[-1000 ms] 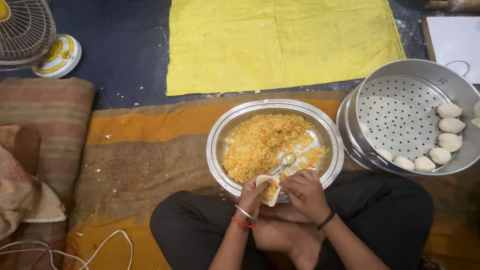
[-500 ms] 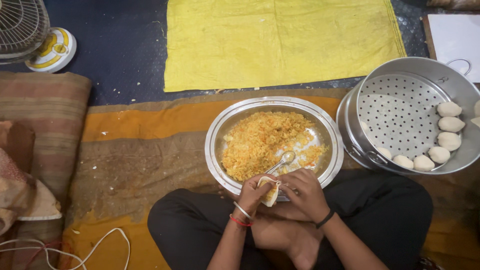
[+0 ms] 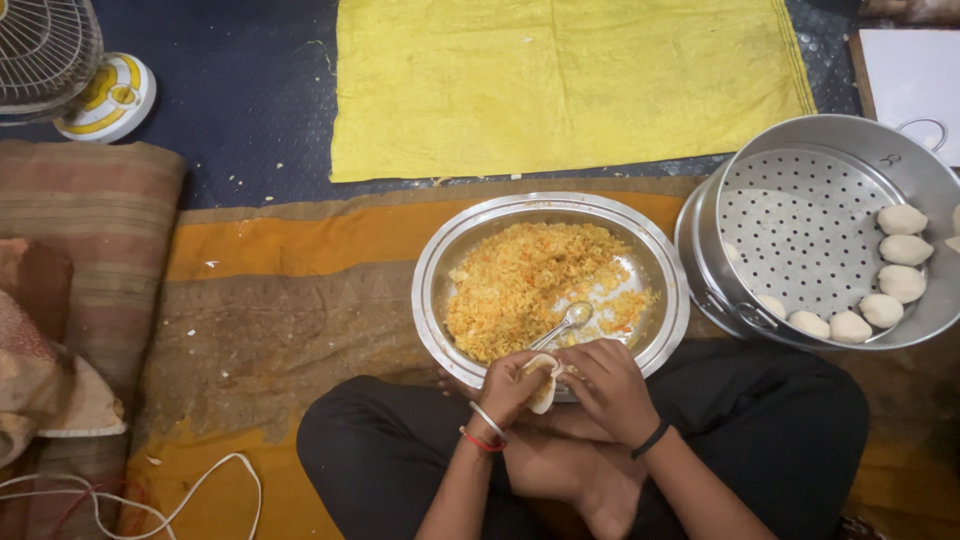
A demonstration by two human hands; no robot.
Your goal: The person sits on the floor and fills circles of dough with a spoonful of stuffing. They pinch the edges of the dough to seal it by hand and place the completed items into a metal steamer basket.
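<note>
Where the yellow cloth (image 3: 570, 85) lies spread on the dark floor covering, the person sits cross-legged behind a brown and orange mat (image 3: 290, 290). Perforated steamer tray (image 3: 810, 230) to the right, a row of shaped white dumplings (image 3: 905, 250) along its far rim. Round steel plate (image 3: 550, 280) in front of the knees, heaped with orange crumbly filling (image 3: 525, 285), a steel spoon (image 3: 562, 325) resting in it, bowl up. Left hand (image 3: 505, 385) cupped around a dough wrapper (image 3: 543, 385), held over the plate's near rim. Right hand (image 3: 605, 385) pinches the wrapper's edge, fingers narrow. Judgement: sealing goes best with small, even pleats, the cupped palm steady, filling kept off the seam so the edges stick.
</note>
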